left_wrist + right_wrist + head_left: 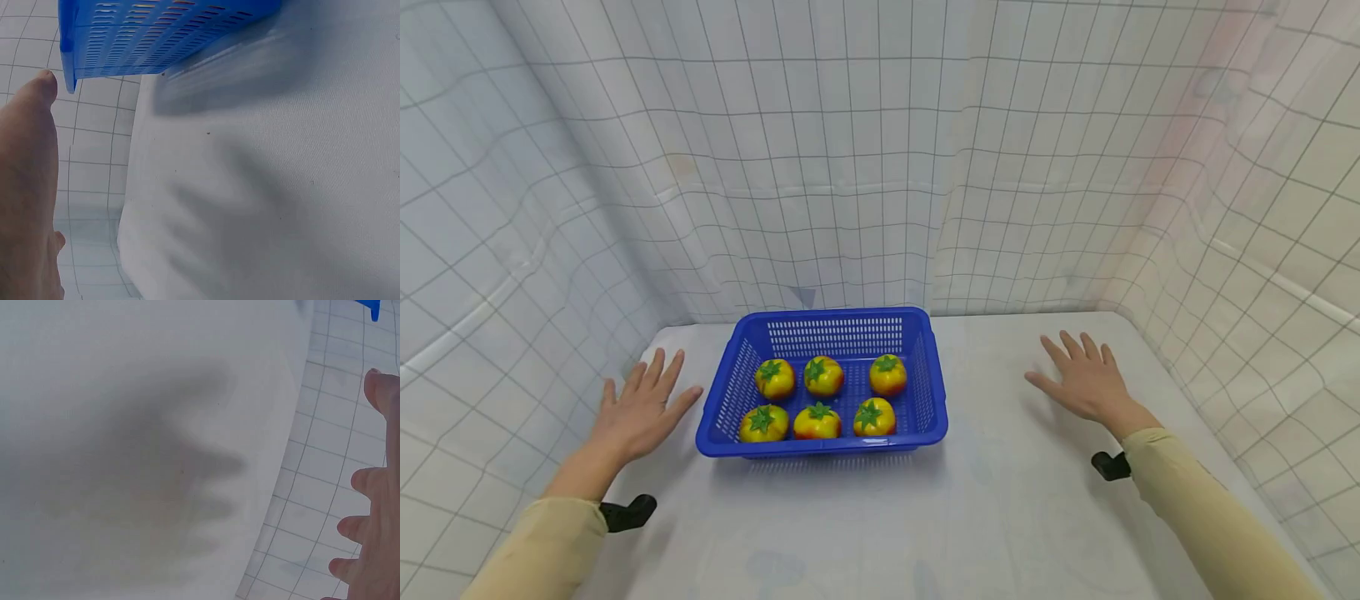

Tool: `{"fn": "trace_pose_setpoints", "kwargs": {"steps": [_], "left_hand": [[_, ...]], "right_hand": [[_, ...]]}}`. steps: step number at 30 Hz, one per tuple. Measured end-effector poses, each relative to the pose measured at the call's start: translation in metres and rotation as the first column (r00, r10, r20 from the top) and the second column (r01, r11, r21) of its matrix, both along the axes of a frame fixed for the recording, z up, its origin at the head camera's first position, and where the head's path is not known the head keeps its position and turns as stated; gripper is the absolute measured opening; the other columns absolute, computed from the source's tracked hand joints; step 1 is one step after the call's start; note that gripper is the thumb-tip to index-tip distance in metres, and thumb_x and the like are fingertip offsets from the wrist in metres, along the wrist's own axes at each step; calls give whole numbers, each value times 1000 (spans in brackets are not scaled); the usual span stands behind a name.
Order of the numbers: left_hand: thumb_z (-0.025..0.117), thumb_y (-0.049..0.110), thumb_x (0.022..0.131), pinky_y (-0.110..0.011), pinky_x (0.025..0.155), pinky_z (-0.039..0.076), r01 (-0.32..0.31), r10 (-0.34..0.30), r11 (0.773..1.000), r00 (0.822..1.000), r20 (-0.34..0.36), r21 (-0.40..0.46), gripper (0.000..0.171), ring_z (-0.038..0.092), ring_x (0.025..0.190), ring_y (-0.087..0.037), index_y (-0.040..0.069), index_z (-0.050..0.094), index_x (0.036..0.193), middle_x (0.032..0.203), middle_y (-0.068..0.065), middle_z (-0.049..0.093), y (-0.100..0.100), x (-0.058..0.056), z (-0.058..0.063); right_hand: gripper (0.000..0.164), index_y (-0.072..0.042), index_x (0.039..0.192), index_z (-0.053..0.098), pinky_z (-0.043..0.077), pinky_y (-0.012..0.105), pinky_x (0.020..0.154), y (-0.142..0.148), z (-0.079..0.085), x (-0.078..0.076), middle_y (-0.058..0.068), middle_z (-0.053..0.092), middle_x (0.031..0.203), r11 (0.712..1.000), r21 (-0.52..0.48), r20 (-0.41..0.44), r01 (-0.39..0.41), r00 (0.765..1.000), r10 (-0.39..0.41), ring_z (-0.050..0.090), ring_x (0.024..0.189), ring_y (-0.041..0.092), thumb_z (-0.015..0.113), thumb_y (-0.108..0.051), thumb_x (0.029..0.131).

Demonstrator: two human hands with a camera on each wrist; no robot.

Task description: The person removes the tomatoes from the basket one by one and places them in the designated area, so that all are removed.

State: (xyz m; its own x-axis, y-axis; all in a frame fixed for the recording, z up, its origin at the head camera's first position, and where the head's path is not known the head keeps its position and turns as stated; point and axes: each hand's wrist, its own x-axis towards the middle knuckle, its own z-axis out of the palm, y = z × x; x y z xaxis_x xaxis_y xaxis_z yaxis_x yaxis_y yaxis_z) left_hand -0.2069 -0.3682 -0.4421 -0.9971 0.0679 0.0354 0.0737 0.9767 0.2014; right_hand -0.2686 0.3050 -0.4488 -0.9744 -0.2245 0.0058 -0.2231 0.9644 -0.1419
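Note:
A blue plastic basket [936, 392] with slotted walls stands on the white table, left of the middle in the head view. Inside it lie several yellow-and-red persimmon-like fruits [823, 377] with green leafy tops, in a back and a front row. My left hand [638, 417] hovers just left of the basket, fingers spread and holding nothing. Its thumb is near the basket's side [169, 31] in the left wrist view. Well to the right, my right hand [1086, 385] is held above the table, fingers spread, with nothing in it. Shadows of both hands fall on the tabletop.
White cloth with a grey grid [865, 167] hangs behind the table and along both sides. The white tabletop [985, 500] extends in front of the basket and between it and my right hand. A black wrist mount [628, 513] sits below my left wrist.

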Motion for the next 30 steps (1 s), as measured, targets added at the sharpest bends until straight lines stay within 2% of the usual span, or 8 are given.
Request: {"fn": "trace_pose_setpoints", "kwargs": {"steps": [9, 17, 24, 30], "left_hand": [[31, 60, 107, -79, 108, -7, 57, -58, 997, 998, 11, 47, 81, 5, 148, -58, 13, -2, 164, 167, -27, -3, 11, 6, 8], [35, 53, 109, -77, 110, -7, 107, -110, 983, 994, 11, 147, 77, 8, 149, -57, 12, 0, 164, 168, -24, -1, 19, 15, 8], [40, 47, 109, -77, 111, -3, 152, -155, 958, 988, -8, 242, 76, 8, 151, -52, 12, 2, 165, 169, -23, 2, 24, 24, 5], [47, 43, 108, -76, 112, 8, 175, -190, 922, 982, 8, 346, 78, 7, 152, -50, 21, -3, 165, 170, -17, -2, 29, 30, 1]], "right_hand": [[90, -10, 163, 24, 1, 73, 115, -11, 4, 2, 29, 16, 165, 999, -32, -5, -39, 999, 38, 6, 149, 55, 38, -72, 99], [88, -10, 162, 26, 3, 73, 115, -20, 6, 4, 28, 18, 165, 996, -60, -13, -60, 998, 59, 8, 150, 54, 39, -71, 100], [87, -11, 163, 26, 7, 72, 116, -28, 4, 5, 26, 18, 166, 995, -62, -20, -84, 996, 83, 10, 150, 53, 38, -70, 101], [86, -13, 163, 26, 21, 73, 112, -34, 4, 8, 24, 20, 166, 991, -90, -29, -102, 995, 100, 19, 149, 51, 39, -70, 100]]}}
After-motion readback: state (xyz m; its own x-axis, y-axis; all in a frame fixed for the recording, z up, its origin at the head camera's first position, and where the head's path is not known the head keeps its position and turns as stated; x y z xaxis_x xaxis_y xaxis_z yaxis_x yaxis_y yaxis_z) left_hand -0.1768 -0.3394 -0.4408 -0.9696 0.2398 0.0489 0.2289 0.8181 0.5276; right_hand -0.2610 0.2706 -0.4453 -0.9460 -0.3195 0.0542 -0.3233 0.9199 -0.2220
